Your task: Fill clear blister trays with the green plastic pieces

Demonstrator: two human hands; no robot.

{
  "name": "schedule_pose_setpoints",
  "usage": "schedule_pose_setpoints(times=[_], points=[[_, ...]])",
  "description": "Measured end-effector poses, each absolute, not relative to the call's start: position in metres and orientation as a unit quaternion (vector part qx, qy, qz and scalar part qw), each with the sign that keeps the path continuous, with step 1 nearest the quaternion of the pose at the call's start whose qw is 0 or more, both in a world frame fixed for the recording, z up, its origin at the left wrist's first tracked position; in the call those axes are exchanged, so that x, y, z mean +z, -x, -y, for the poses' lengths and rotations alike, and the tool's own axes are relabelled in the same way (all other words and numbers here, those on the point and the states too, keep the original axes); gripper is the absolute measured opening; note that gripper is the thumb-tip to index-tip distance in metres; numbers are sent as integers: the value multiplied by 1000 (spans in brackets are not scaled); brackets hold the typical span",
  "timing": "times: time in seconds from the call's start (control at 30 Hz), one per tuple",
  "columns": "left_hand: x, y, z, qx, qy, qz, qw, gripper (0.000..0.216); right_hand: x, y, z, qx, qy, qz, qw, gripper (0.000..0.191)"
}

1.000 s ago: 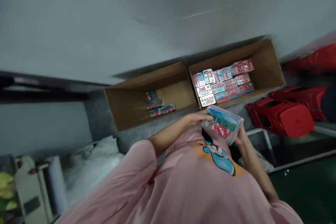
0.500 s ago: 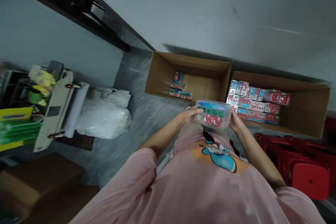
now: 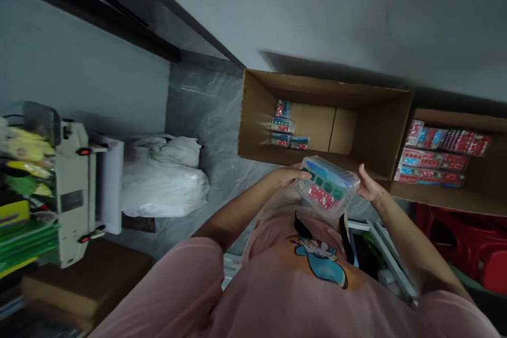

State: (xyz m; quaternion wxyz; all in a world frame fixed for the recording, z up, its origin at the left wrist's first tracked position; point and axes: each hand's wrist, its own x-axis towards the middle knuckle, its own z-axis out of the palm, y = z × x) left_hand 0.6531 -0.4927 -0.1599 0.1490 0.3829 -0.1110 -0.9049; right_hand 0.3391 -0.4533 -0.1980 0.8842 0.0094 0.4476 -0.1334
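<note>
A clear plastic pack with a blue top panel, green pieces and red dotted pieces is held in front of my body, tilted down to the right. My left hand grips its left end, thumb on the near face. At the right end, my right hand has its thumb lifted away; its other fingers are partly hidden beside the pack. Just beyond stands an open cardboard box, with several similar packs along its left side. A second cardboard box to the right holds rows of such packs.
White plastic bags lie on the grey floor at left, near a pale panel-like device and colourful goods. Red stools stand at right. A closed brown carton is at lower left. A wall rises behind the boxes.
The view has shifted, so the boxes appear farther right. The pack has turned, its right end dipping toward me. My right thumb has come off the pack and spread away.
</note>
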Motion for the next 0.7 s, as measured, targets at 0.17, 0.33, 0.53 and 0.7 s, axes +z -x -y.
schedule_pose_setpoints(times=[0.17, 0.33, 0.53, 0.7], points=[[-147, -688, 494, -919, -363, 141, 54, 79, -202, -377, 467, 21, 7, -303, 953, 57], [-114, -692, 492, -896, -406, 177, -17, 91, -180, -415, 465, 38, 35, -237, 970, 58], [-65, -670, 516, -834, -484, 261, 46, 91, -154, -410, 474, -42, 80, -287, 954, 69], [-2, -639, 537, -703, -577, 402, 104, 95, -133, -392, 493, -155, 162, -231, 947, 76]])
